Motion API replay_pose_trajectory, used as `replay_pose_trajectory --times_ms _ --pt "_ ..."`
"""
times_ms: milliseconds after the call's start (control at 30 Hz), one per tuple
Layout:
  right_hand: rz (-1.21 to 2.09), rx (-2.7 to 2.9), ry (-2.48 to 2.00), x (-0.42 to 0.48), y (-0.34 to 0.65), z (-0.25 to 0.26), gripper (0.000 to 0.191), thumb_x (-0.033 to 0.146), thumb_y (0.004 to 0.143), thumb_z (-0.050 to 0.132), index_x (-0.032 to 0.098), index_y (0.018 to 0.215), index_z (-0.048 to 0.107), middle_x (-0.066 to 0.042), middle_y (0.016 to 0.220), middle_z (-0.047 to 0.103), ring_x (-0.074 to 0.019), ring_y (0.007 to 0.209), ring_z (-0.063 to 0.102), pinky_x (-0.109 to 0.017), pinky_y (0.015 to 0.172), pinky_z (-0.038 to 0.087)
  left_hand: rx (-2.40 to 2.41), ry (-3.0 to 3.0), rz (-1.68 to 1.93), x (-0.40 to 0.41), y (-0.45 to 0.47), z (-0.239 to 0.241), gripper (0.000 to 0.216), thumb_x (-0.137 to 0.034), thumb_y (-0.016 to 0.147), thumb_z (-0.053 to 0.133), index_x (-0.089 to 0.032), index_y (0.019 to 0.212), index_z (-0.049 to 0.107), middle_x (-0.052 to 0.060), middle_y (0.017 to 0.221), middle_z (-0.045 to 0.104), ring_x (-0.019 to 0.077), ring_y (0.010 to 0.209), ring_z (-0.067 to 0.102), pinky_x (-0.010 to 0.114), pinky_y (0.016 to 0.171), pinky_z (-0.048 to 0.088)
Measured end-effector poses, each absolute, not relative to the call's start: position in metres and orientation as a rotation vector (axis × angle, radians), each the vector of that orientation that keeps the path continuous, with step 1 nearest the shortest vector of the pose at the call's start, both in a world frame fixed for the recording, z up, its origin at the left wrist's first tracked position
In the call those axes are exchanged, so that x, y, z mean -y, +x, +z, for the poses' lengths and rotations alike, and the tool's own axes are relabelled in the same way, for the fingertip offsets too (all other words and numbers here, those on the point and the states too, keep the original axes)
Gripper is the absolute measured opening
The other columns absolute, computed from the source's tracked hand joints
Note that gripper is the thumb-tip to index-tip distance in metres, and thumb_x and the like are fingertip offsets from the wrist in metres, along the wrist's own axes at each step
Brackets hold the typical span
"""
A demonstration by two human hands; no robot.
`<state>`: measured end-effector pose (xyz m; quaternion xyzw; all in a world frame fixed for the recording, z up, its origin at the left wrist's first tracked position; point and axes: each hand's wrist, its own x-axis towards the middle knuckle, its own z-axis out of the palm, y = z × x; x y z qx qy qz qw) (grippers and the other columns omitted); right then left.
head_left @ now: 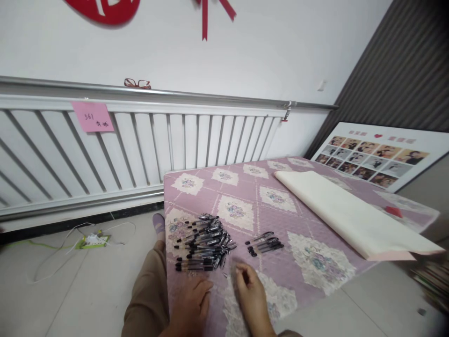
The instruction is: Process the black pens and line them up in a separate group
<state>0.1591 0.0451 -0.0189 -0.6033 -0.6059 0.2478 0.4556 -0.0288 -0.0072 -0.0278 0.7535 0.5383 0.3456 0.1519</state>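
Note:
A dense pile of black-capped clear pens [206, 243] lies on the near left part of the purple floral tablecloth [242, 229]. To its right a smaller group of the same pens [264, 244] lies apart. My left hand [192, 299] is low over the cloth just below the pile, fingers pointing right and thumb apart, with no object visible in it. My right hand [251, 292] is to the right of it, thumb and forefinger curled together in a pinch. Something faint and see-through shows by those fingertips, too blurred to name.
A folded cream sheet [336, 210] covers the table's right side, near a red piece [393, 211]. A photo board [368, 154] leans behind. A white radiator [196, 140] lines the wall, with glasses [137, 84] above. A power strip [93, 241] lies on the floor.

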Motion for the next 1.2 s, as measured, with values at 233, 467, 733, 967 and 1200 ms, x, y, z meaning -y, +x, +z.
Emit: replay_pose_trajectory --times_ms 233,467,733,967,1200 --pt "0.373 1.876 -1.443 -0.036 0.142 -0.017 0.018 0.021 0.086 0.048 0.021 0.086 0.066 -0.006 0.082 0.065 -0.0206 0.079 0.062 -0.031 0.074 0.047 -1.834 2.133 0.920 -0.007 -0.032 -0.015 0.032 -0.009 0.080 0.051 -0.027 0.105 0.063 0.002 0.103 0.062 0.0222 0.099 0.053 0.039 0.088 0.038" --pt "0.183 2.044 -1.532 -0.037 0.137 -0.022 0.018 0.015 0.085 0.051 0.020 0.095 0.066 -0.007 0.082 0.063 -0.0225 0.081 0.060 -0.032 0.074 0.046 -2.000 2.171 0.682 -0.012 -0.028 -0.013 0.030 -0.015 0.084 0.055 -0.030 0.109 0.062 0.001 0.106 0.061 0.0212 0.102 0.051 0.038 0.090 0.033" --pt "0.222 2.005 -1.471 -0.035 0.139 -0.023 0.014 0.014 0.085 0.049 0.020 0.083 0.061 -0.005 0.079 0.062 -0.0212 0.077 0.060 -0.033 0.072 0.047 -2.022 2.154 0.572 -0.010 -0.030 -0.007 0.020 -0.021 0.085 0.059 -0.032 0.100 0.064 -0.001 0.097 0.059 0.0202 0.098 0.051 0.036 0.087 0.032" --pt "0.284 1.841 -1.419 -0.033 0.143 -0.021 0.021 0.020 0.088 0.044 0.020 0.099 0.062 -0.009 0.092 0.067 -0.0221 0.088 0.063 -0.035 0.080 0.051 -1.944 2.185 0.613 -0.011 -0.031 -0.015 0.011 -0.020 0.085 0.059 -0.028 0.091 0.063 -0.002 0.097 0.061 0.0195 0.097 0.052 0.037 0.089 0.030" --pt "0.445 1.754 -1.399 -0.030 0.144 -0.016 0.020 0.025 0.085 0.046 0.020 0.089 0.065 -0.008 0.087 0.068 -0.0217 0.084 0.064 -0.034 0.079 0.050 -1.872 2.280 0.599 -0.010 -0.030 -0.018 0.014 -0.021 0.085 0.060 -0.030 0.094 0.065 -0.001 0.092 0.059 0.0206 0.094 0.051 0.038 0.089 0.032"
